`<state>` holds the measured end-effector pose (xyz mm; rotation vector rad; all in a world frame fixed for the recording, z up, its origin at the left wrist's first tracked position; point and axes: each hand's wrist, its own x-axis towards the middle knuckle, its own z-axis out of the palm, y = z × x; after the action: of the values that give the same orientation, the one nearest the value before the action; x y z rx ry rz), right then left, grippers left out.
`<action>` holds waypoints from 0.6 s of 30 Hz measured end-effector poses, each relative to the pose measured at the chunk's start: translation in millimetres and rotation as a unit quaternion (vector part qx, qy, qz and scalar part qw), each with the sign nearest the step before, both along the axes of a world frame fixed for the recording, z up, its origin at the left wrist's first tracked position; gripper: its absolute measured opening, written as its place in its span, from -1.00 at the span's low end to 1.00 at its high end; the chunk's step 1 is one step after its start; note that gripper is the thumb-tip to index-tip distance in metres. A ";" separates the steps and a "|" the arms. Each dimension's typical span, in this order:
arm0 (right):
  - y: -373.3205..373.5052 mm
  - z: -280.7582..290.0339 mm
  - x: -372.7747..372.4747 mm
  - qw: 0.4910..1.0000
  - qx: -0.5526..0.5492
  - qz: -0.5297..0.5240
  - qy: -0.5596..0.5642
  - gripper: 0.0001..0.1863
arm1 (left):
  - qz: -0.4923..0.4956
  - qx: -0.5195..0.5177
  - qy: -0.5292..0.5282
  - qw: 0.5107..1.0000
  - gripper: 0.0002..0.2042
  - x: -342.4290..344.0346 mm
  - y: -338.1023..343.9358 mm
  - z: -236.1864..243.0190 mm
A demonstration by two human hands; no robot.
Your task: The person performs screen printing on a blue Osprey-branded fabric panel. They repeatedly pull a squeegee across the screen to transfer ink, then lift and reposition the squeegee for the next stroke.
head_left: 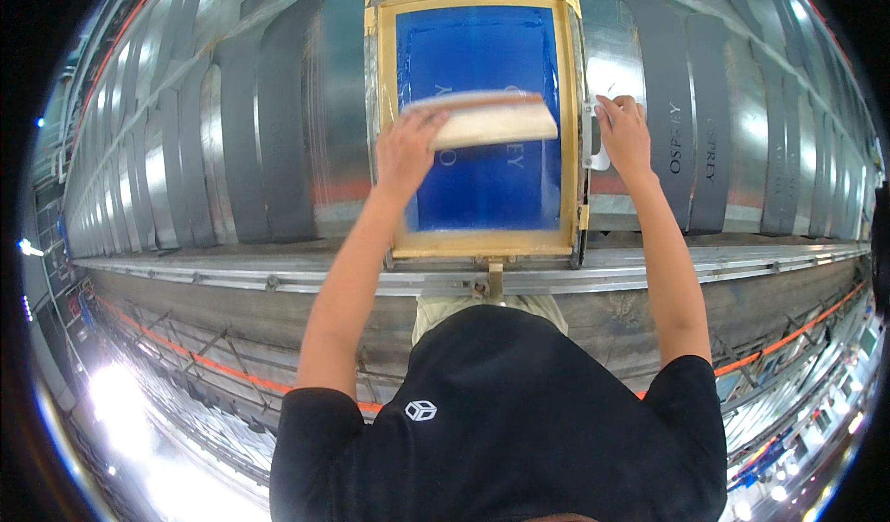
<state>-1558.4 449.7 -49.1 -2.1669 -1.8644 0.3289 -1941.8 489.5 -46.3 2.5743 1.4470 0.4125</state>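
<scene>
A squeegee with a pale wooden grip [496, 125] lies crosswise above the blue mesh of a printing screen [477, 49]. Its left end is held in my left hand [408, 149], fingers closed round it; motion blurs that end. I cannot tell whether the blade touches the mesh. The screen has a yellowish frame [482, 242] and stands in a metal carrier. At the carrier's right side, my right hand [627, 134] is closed with bent fingers at a metal handle [596, 142]. Its fingertips are at the handle's upper end, partly hidden.
Dark grey fabric strips [236, 137] lie in rows on the long shiny table to the left. More grey strips [667, 114] with pale or dark lettering lie on the right. A metal rail [222, 276] runs along the table's near edge, close to my body.
</scene>
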 end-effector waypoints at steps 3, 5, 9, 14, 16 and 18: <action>38.7 53.7 -35.1 0.992 0.093 0.087 0.017 -0.53 | -0.005 -0.066 0.005 0.998 -0.61 2.3 78.9 13.9; 79.7 72.2 -50.7 0.982 0.118 0.143 0.041 -0.43 | -0.003 -0.119 0.021 0.993 -0.71 12.0 120.7 35.2; 155.0 44.7 -54.4 0.985 -0.048 0.162 0.040 -0.55 | 0.024 -0.193 0.049 0.980 -0.71 30.0 170.5 43.2; 121.8 -8.6 -65.9 0.990 0.016 0.128 0.055 -0.63 | 0.033 -0.123 0.034 0.991 -0.70 25.5 135.7 4.4; 76.2 -1.2 -78.2 0.991 -0.001 0.134 0.027 -0.62 | 0.024 -0.128 0.046 0.990 -0.68 17.6 95.2 11.0; 26.7 15.0 -90.0 0.988 0.012 0.131 0.078 -0.57 | 0.008 -0.115 0.016 0.993 -0.66 4.0 44.5 7.7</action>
<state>-1648.4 476.5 -34.1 -1.8231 -2.0494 0.5093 -1937.9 534.1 -38.6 2.3994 1.4338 0.1931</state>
